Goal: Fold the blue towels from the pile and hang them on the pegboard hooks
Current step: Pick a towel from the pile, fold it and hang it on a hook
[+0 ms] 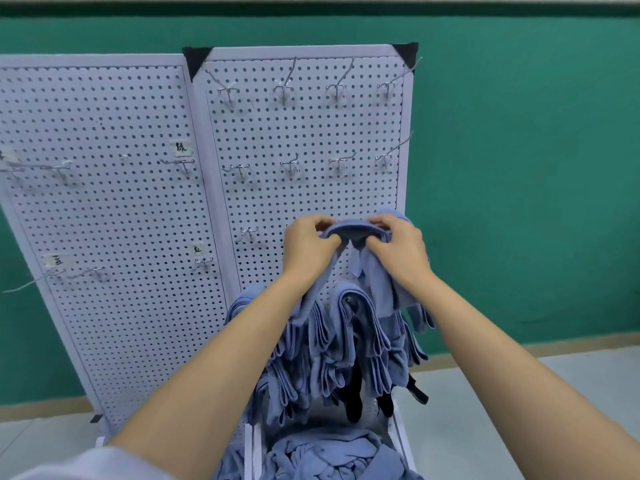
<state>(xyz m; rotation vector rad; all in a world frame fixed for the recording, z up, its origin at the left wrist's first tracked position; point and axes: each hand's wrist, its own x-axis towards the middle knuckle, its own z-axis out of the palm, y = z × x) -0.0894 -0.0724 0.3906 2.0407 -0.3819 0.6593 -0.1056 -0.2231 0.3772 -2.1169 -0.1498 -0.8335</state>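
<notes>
Left hand (308, 249) and right hand (401, 252) bare, forearms bare behind the grip; pale bluish-white cloth sleeve (86, 465) farthest back, left arm

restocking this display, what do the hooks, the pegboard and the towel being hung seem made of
Hooks: thin metal wire, by its silvery glint. Pegboard: white matte perforated sheet, painted metal or plastic; cannot tell. Towel: soft blue fabric, perhaps microfibre or cotton; it bunches and drapes in the left hand and right hand.

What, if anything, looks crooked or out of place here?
On the right pegboard, the top-right hook slants out past the frame; on the left pegboard, a long wire hook juts sideways beyond the edge. Both look askew.
</notes>
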